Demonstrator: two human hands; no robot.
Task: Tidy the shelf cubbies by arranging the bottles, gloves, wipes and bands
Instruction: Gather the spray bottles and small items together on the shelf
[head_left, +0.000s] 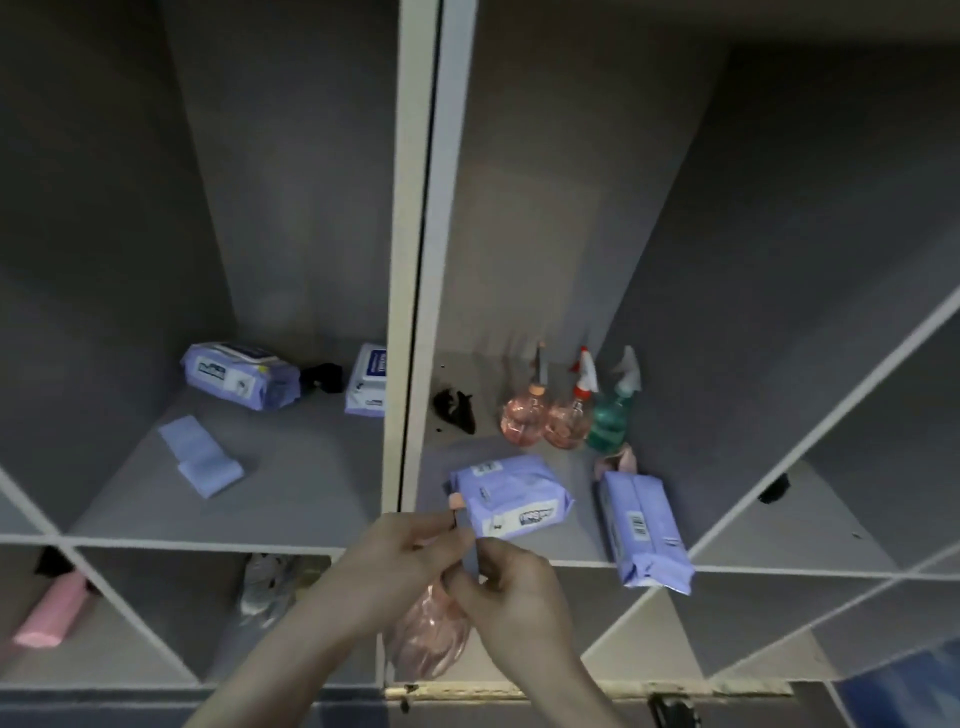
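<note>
Grey shelf cubbies (519, 563) are facing both hands.
Left hand (410, 545) and right hand (511, 582) are pinching a pink glove (428, 636) together; a wipes pack (511, 493) is lying just beyond their fingertips.

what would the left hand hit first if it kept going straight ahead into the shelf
Most likely the wipes pack lying just beyond the left hand, at the front of the right cubby. Depth is hard to judge from this one view.
</note>
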